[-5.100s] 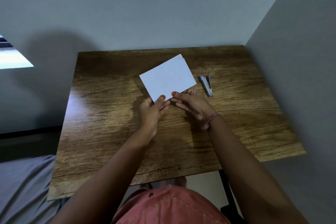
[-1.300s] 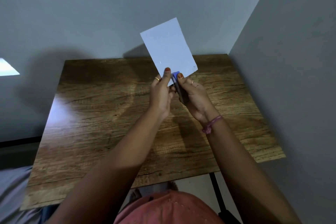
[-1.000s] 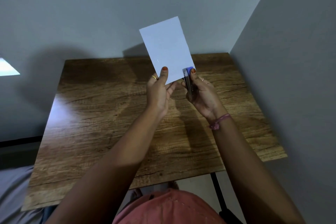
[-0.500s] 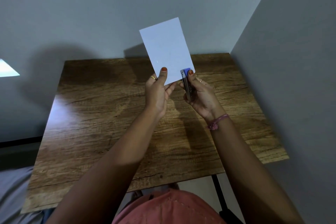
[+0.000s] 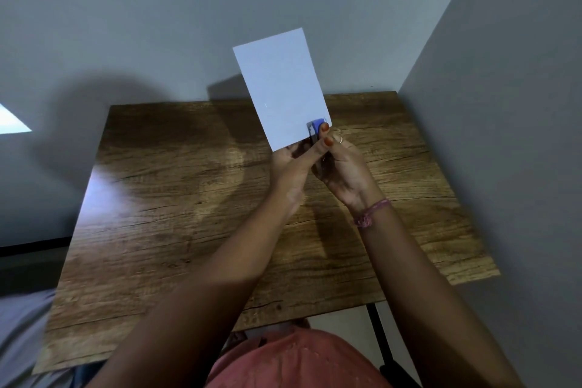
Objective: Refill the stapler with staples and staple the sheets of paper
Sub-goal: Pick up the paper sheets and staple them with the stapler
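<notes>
Pale sheets of paper are being held upright mid-frame, left hand pinching their bottom edge steady while right hand is clamping the stapler over the lower right corner.

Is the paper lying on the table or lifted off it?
Lifted. The paper stands upright above the table, left hand gripping its bottom edge.

The sheets of paper are held upright above the bench, tilted slightly to the left, as a plain pale rectangular stack with the long side vertical. The lower edge is gripped by the left hand. The stapler, small, with a blue top and a dark metal body, is positioned over the lower right corner of the sheets and is gripped by the right hand.
</notes>
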Action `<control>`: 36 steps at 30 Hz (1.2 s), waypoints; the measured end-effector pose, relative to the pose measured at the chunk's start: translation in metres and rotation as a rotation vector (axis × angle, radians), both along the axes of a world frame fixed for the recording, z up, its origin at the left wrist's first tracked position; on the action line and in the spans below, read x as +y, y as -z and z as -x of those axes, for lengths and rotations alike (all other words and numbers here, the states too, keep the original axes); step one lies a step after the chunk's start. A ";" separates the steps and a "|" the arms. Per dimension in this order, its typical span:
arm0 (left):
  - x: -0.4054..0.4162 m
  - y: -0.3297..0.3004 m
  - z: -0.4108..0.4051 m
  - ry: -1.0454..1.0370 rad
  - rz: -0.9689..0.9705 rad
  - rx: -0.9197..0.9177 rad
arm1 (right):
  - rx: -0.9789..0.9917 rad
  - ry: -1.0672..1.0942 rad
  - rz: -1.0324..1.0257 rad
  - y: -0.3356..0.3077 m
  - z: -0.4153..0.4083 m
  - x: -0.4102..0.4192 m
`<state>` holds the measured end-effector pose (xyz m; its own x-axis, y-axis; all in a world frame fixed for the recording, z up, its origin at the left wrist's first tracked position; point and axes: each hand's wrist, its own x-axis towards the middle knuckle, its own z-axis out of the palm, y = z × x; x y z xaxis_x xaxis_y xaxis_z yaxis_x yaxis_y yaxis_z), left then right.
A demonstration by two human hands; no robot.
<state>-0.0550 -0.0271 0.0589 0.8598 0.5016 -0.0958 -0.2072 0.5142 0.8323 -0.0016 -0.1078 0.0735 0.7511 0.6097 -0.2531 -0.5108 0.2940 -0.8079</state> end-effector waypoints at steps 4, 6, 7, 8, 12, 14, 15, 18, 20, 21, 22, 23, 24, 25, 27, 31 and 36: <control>-0.005 -0.004 -0.007 -0.069 0.024 0.054 | 0.014 0.028 -0.040 0.003 0.002 0.001; -0.007 -0.006 -0.009 -0.080 0.044 0.056 | 0.010 0.047 -0.044 0.004 0.002 0.002; -0.007 -0.008 -0.009 -0.091 0.057 0.062 | 0.005 0.062 -0.040 0.005 0.002 0.003; -0.008 -0.009 -0.010 -0.103 0.068 0.068 | 0.002 0.085 -0.031 0.006 0.002 0.004; -0.011 -0.014 -0.011 -0.120 0.103 0.061 | -0.003 0.171 -0.022 0.007 0.005 0.008; -0.011 -0.015 -0.012 -0.108 0.132 0.048 | 0.000 0.191 -0.038 0.006 0.005 0.009; -0.010 -0.016 -0.012 -0.096 0.148 0.039 | -0.006 0.196 -0.040 0.006 0.004 0.010; -0.005 -0.016 -0.010 -0.033 0.184 -0.018 | -0.031 0.196 -0.026 0.006 0.004 0.011; -0.002 -0.016 -0.008 -0.001 0.228 -0.056 | -0.037 0.178 -0.033 0.006 0.004 0.010; 0.000 -0.016 -0.007 0.007 0.270 -0.075 | -0.039 0.169 -0.042 0.005 0.003 0.010; 0.001 -0.017 -0.006 0.007 0.318 -0.087 | -0.041 0.166 -0.049 0.006 0.001 0.009; 0.003 -0.018 -0.005 -0.010 0.357 -0.094 | -0.041 0.166 -0.045 0.006 0.000 0.008; 0.006 -0.018 -0.005 -0.047 0.376 -0.089 | -0.040 0.169 -0.035 0.007 -0.002 0.007; 0.009 -0.017 -0.006 -0.092 0.379 -0.074 | -0.041 0.167 -0.023 0.007 -0.003 0.006; 0.016 -0.015 -0.006 -0.162 0.361 -0.030 | -0.080 0.135 0.046 0.009 -0.005 0.004; 0.026 -0.011 -0.006 -0.217 0.341 0.035 | -0.193 0.075 0.166 0.014 -0.004 -0.001; 0.036 -0.007 -0.004 -0.272 0.343 0.090 | -0.334 0.140 0.317 0.043 -0.015 -0.008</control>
